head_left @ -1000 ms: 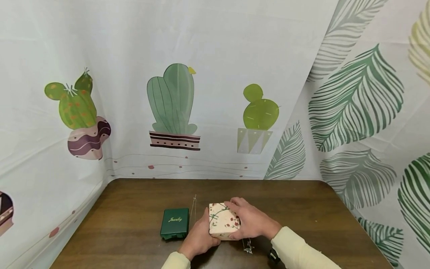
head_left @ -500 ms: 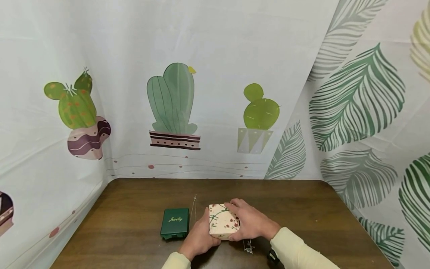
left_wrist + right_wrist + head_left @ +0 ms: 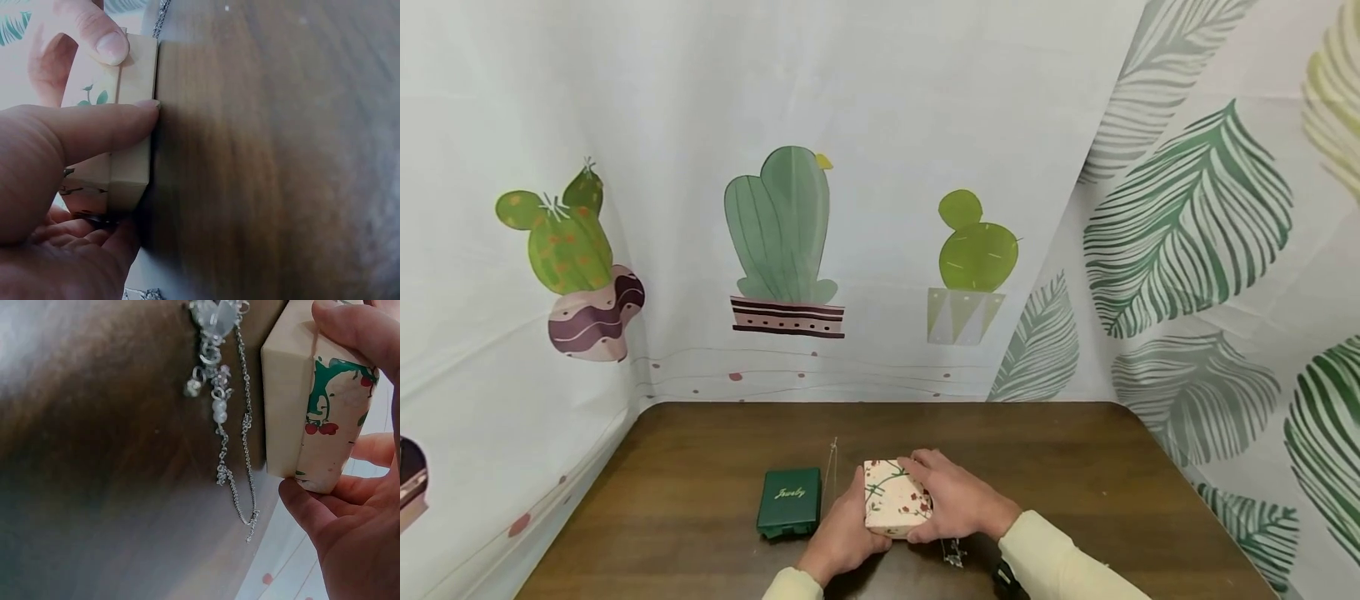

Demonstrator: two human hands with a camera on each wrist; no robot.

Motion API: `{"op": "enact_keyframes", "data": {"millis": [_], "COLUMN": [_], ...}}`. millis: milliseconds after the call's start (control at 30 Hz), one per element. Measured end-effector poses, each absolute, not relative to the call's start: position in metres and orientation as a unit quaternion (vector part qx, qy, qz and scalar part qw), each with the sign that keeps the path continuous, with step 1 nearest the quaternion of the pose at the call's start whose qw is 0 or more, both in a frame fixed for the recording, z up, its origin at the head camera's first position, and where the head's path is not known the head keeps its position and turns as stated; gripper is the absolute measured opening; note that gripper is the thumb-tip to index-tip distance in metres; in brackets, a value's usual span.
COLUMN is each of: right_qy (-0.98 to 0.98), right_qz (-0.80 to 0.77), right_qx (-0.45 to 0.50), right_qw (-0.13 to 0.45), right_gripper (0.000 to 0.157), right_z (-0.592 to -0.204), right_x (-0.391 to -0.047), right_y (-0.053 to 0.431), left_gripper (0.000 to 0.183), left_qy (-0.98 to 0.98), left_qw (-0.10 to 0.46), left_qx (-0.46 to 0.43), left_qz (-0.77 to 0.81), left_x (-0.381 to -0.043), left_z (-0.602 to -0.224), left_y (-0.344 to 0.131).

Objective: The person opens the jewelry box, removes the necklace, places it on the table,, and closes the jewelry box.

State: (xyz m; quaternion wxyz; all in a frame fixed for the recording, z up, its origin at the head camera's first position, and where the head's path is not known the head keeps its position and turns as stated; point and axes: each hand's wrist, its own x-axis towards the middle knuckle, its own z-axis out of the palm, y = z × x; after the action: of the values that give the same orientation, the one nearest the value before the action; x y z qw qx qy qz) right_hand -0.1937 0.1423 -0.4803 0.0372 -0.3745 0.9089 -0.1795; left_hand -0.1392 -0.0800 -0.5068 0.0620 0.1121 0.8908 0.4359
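Note:
A small cream box (image 3: 895, 498) with red flowers and green stems on its lid sits on the table between my hands. My left hand (image 3: 844, 527) grips its left side, thumb on the near face. On the right side, my right hand (image 3: 961, 497) holds the box with thumb in front and fingers behind. Both wrist views show the lid over a plain lower part (image 3: 132, 140), with a seam between them. Beside the box on the right lies a silver necklace (image 3: 244, 412) with a clear pendant (image 3: 215, 317). The inside of the box is hidden.
A dark green case (image 3: 788, 504) with gold lettering "Jewelry" lies left of my left hand. Another thin chain (image 3: 832, 462) stretches between case and box. The brown wooden table (image 3: 700, 483) meets a printed cloth backdrop (image 3: 880, 167) behind. Something black (image 3: 1006, 577) shows under my right wrist.
The head view has shifted slightly. Both hands keep their hold on the cream box, with no clear movement of box, case or chains.

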Motion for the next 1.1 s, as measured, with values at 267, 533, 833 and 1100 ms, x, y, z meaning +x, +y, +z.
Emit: {"op": "enact_keyframes", "data": {"millis": [267,533,833,1100], "right_qy": [0.917,0.921,0.921,0.919], "right_qz": [-0.165,-0.147,-0.132,-0.154], "right_qx": [-0.358,-0.356,-0.362,-0.358], "right_qw": [0.058,0.051,0.05,0.067], "right_gripper": [0.102,0.103,0.106,0.116], "right_z": [-0.482,-0.483,-0.486,-0.481], "right_x": [-0.193,-0.194,-0.19,-0.189], "right_y": [0.139,0.135,0.13,0.133], "left_gripper": [0.124,0.121,0.121,0.117], "left_qy": [0.899,0.901,0.906,0.911], "left_qw": [0.065,0.069,0.069,0.057], "left_qx": [0.097,0.084,0.095,0.107], "left_qz": [0.422,0.419,0.407,0.393], "left_x": [-0.139,-0.141,-0.137,-0.134], "left_z": [-0.505,-0.503,-0.503,-0.494], "left_y": [-0.082,-0.085,-0.089,-0.088]}}
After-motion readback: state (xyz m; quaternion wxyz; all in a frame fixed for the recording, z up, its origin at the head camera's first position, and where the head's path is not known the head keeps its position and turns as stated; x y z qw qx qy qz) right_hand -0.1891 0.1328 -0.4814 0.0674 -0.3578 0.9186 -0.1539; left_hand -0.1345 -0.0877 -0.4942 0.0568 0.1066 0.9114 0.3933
